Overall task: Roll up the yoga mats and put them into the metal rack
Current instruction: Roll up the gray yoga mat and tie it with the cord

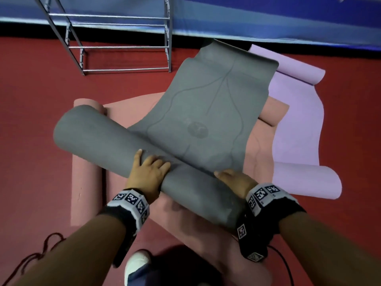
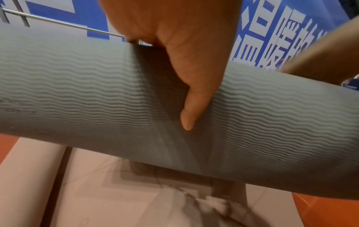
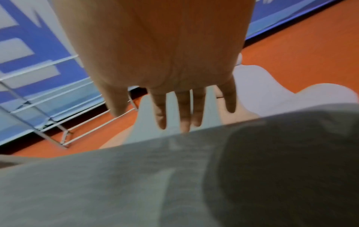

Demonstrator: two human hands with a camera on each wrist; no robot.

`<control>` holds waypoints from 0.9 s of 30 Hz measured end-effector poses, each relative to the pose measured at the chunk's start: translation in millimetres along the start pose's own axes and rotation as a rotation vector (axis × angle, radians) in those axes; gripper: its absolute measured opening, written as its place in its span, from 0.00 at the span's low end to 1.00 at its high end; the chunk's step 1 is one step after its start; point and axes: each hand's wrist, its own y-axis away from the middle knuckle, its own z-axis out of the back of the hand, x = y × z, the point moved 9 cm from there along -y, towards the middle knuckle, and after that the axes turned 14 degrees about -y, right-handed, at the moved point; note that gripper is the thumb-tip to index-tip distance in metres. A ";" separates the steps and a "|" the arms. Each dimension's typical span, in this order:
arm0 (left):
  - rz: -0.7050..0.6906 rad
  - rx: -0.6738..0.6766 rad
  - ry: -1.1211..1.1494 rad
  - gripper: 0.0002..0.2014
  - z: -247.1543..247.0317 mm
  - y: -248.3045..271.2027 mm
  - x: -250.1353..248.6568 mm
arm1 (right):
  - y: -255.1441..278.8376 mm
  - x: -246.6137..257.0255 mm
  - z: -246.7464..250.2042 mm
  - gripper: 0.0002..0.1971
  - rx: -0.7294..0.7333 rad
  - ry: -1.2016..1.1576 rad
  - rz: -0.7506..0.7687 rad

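While both hands work at it, the grey yoga mat [image 1: 206,112] lies partly rolled, its thick roll nearest the person and its flat remainder stretching away toward the metal rack [image 1: 123,44]. On the roll's middle, the left hand [image 1: 148,172] presses with fingers laid over the top and thumb [image 2: 194,107] flat against the ribbed underside, wrapping the curve. At the roll's right end, the right hand [image 1: 235,180] rests with straight, spread fingers [image 3: 184,110] reaching over the top; nothing is pinched. Beneath the grey mat lies a pink yoga mat [image 1: 86,182], its left edge curled into a loose roll. Beyond the grey mat's right side, a lilac yoga mat [image 1: 299,131] is spread out, both ends curling. All mats lie on a red floor [image 1: 35,120]; the rack stands beyond the grey mat's far left, against a blue banner [image 1: 268,17].
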 end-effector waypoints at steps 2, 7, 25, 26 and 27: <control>0.033 -0.127 -0.012 0.31 -6.4 13.9 -6.7 | -7.4 -39.7 -2.1 0.27 -0.047 0.068 -0.117; 0.072 -0.174 0.022 0.26 -62.6 30.3 -32.2 | -34.3 -139.2 -36.9 0.40 -0.074 0.037 -0.308; 0.190 0.258 0.109 0.48 -228.6 60.3 -37.5 | -84.2 -171.8 -113.5 0.34 -0.451 -0.325 -0.243; 0.194 0.281 0.132 0.48 -232.2 62.2 -39.2 | -81.4 -173.0 -113.8 0.35 -0.463 -0.355 -0.233; 0.203 0.306 0.158 0.47 -234.5 66.8 -39.8 | -77.6 -172.6 -114.8 0.37 -0.470 -0.384 -0.223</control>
